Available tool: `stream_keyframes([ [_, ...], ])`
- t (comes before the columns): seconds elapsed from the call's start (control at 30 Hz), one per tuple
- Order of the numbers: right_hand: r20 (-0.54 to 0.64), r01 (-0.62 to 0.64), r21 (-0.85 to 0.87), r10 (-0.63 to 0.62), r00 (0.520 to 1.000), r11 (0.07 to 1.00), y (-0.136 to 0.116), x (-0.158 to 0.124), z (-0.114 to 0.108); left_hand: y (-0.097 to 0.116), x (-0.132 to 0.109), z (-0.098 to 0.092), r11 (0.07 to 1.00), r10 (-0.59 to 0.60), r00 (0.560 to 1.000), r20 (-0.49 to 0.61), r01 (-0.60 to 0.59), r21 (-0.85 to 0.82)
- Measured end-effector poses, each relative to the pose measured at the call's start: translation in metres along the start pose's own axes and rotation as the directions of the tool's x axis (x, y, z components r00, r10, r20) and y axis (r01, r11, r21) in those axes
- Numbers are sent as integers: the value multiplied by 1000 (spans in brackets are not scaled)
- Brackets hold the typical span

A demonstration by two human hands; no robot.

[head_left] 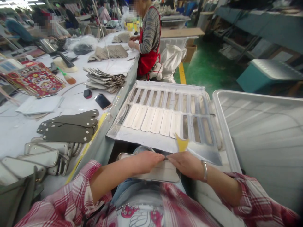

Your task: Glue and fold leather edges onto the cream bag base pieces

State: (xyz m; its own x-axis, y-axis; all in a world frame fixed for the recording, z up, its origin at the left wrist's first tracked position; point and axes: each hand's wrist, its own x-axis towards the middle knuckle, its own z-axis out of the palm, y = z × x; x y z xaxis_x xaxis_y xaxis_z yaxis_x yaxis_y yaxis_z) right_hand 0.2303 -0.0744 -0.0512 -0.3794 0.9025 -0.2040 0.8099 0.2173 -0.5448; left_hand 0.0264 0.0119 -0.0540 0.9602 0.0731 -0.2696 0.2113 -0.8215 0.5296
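My left hand [146, 161] and my right hand [187, 164] meet over my lap, fingertips pinched together on the top edge of a flat grey template piece [163, 173] that lies across my knees. My right wrist wears a silver bangle. Just beyond the hands lies a white slotted board [163, 94] with several pale oval strips [151, 119] set in its lower row. A small yellow scrap [181, 143] stands at the board's near edge, close to my right hand.
Left is a long white worktable [14, 132] with dark grey cut pieces [68, 127], stacked grey templates [44, 154], a phone [102, 101] and a patterned bag [35, 78]. A person in a red apron [149, 41] works further along. A large white bin [262, 126] stands right.
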Motion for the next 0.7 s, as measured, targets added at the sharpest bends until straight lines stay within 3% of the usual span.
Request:
stream_keyframes([
  [0.13, 197, -198, 162, 165, 966, 967, 10, 21, -17, 2, 0, 6, 982, 48, 998, -31, -42, 184],
  [0.27, 370, -187, 287, 71, 926, 940, 22, 42, -23, 3, 0, 10, 970, 39, 998, -43, -28, 243],
  [0.37, 424, -200, 316, 50, 904, 927, 25, 48, -24, -5, -4, 0, 986, 35, 999, -11, -33, 163],
  [0.53, 444, -215, 388, 23, 896, 896, 28, 52, -24, -39, -30, -33, 996, 64, 992, 110, -56, -76],
  [0.7, 467, -179, 499, -89, 880, 848, 26, 61, -12, -50, -46, -28, 993, 58, 991, 117, -46, -111],
])
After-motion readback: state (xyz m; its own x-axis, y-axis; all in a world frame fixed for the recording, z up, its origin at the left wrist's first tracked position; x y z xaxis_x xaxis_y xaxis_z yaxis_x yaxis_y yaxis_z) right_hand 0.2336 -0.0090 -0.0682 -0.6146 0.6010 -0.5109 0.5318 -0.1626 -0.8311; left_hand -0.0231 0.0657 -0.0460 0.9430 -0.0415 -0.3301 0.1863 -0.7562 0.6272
